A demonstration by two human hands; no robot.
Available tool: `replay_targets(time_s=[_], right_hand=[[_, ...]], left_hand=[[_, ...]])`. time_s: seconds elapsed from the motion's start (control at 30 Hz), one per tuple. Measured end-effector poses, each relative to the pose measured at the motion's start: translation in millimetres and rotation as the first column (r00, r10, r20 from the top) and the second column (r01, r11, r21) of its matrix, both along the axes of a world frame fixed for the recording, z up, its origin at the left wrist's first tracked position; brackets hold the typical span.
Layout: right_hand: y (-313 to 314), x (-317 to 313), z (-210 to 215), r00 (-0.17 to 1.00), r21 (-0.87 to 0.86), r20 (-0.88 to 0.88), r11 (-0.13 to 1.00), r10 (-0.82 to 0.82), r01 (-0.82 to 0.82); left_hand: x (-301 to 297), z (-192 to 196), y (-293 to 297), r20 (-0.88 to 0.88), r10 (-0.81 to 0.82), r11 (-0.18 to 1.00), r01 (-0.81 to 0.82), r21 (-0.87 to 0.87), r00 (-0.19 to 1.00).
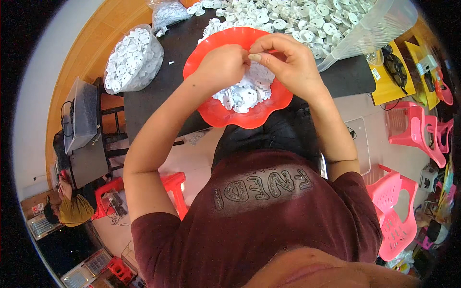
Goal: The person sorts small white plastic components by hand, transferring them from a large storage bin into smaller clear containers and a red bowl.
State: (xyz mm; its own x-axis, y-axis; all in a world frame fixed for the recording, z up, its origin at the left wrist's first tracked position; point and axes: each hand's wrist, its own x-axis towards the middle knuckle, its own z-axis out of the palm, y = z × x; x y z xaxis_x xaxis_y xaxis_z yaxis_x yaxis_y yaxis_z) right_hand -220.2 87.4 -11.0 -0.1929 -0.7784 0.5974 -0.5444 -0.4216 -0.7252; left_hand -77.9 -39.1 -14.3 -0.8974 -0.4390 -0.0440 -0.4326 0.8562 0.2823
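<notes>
Two hands, left hand (225,65) and right hand (283,60), pinch over one red bowl (216,113).

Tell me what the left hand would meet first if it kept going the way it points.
The left hand points toward the right hand, fingertips already meeting it above the red bowl; depth is unclear.

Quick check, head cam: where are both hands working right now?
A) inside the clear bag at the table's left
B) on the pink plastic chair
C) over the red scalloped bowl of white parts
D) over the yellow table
C: the left hand and right hand meet fingertip to fingertip above the red scalloped bowl, which holds small white plastic parts.
</notes>
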Motion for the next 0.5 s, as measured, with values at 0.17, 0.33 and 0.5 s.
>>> replay_targets(time_s=[0.17,0.33,0.5], right_hand=[[5.4,2.0,-3.0,0.951,0.206,0.308,0.977,-0.018,-0.048],[4.1,2.6,-6.8,0.953,0.222,0.301,0.974,-0.023,-0.047],[0.0,-4.6,-12.7,0.998,0.055,0.057,0.998,0.017,-0.020]], left_hand=[[24.7,5.5,-17.6,-0.237,-0.116,0.993,0.119,0.001,0.965],[26.1,-9.1,-12.4,-0.182,-0.197,0.980,0.201,0.005,0.963],[25.7,-10.3,-10.8,-0.125,-0.200,0.979,0.202,0.006,0.972]])
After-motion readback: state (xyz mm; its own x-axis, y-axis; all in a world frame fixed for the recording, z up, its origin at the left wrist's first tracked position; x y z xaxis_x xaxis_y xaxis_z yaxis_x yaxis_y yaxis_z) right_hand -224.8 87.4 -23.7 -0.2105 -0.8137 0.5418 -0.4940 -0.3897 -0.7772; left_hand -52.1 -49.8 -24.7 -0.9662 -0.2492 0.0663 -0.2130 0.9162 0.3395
